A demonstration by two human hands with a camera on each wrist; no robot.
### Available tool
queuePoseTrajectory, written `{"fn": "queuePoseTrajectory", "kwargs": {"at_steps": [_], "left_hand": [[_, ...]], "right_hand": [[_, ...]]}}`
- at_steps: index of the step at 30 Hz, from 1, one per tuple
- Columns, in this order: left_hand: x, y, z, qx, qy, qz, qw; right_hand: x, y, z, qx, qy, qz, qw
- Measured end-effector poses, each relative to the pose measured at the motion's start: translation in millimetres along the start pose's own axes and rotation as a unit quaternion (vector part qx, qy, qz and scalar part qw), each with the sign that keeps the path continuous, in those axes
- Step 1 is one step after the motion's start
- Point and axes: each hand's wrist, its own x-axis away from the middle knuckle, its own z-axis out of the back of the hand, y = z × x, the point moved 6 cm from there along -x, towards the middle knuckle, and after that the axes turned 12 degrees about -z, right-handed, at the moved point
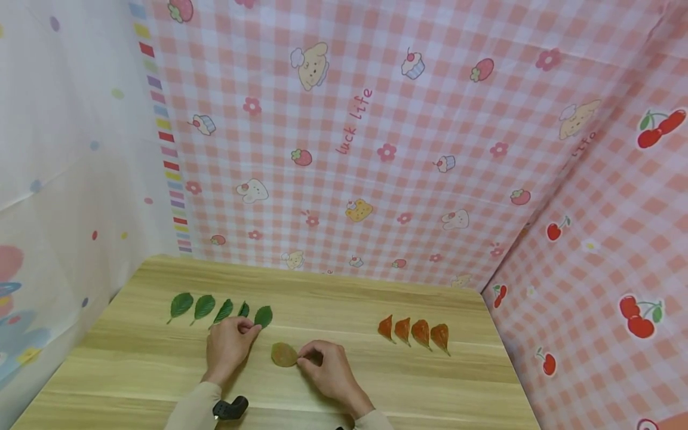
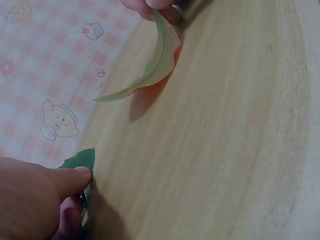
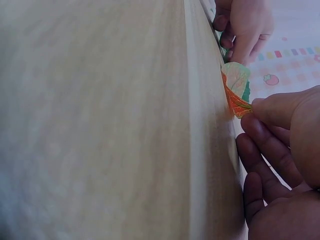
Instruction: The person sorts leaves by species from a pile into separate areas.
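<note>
My left hand (image 1: 230, 347) pinches a green leaf (image 1: 263, 316) at the right end of a row of green leaves (image 1: 204, 306). In the left wrist view, the thumb lies over part of that leaf (image 2: 82, 159). A curved yellow-green leaf (image 1: 283, 354) with an orange side is between thumb and forefinger of my right hand (image 1: 332, 371), gripped at its stem end. Its far tip points left, towards my left hand. The right wrist view shows the orange side of this leaf (image 3: 235, 100), and the other fingers hang loosely curled below.
Several orange-red leaves (image 1: 421, 332) lie in a row on the right part of the wooden table (image 1: 462, 382). Pink checked cloth (image 1: 333, 119) hangs behind the table and along its right side; a white printed cloth (image 1: 75, 167) hangs at left.
</note>
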Motion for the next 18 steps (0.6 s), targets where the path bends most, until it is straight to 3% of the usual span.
{"fn": "queuePoseTrajectory", "kwargs": {"at_steps": [9, 18], "left_hand": [[1.7, 2.3, 1.7, -0.014, 0.018, -0.004, 0.9997], [0.8, 0.0, 2.1, -0.010, 0.008, -0.004, 0.9999]], "right_hand": [[0.2, 0.5, -0.1, -0.004, 0.001, 0.001, 1.000], [1.7, 1.9, 3.6, 0.007, -0.008, 0.003, 1.000]]}}
